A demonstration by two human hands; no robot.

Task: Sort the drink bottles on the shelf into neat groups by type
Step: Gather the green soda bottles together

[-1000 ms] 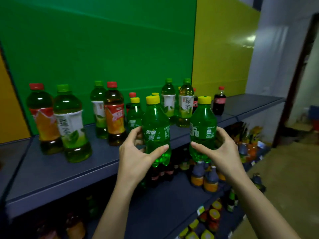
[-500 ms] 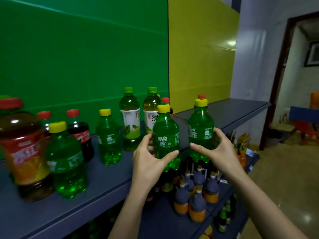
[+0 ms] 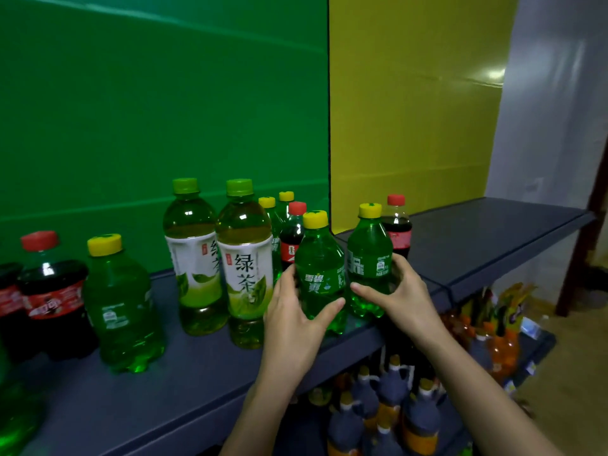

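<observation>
Green plastic, yellow caps: two soda bottles are under handling at the front edge of the grey shelf (image 3: 493, 232); the left hand (image 3: 292, 314) clasps the nearer soda bottle (image 3: 320, 274), thumb across its front, fingers curled behind; the right hand (image 3: 403, 292) clasps the second soda bottle (image 3: 370, 258) likewise, just beside the first; both stand upright; whether their bases rest on the shelf cannot be told. Immediately left of the left hand stand two green tea bottles (image 3: 245, 268) side by side, white labels forward; behind them, two more yellow-capped bottles (image 3: 268, 209) and a cola bottle (image 3: 292, 243); another cola bottle (image 3: 398, 232) stands behind the second soda bottle. Further left: a lone green soda bottle (image 3: 121, 307) beside a red-labelled cola bottle (image 3: 52, 291). Backing: green panel (image 3: 164, 110); yellow panel (image 3: 411, 110). Below, blue-wrapped bottles (image 3: 391, 390) crowd a lower shelf.
</observation>
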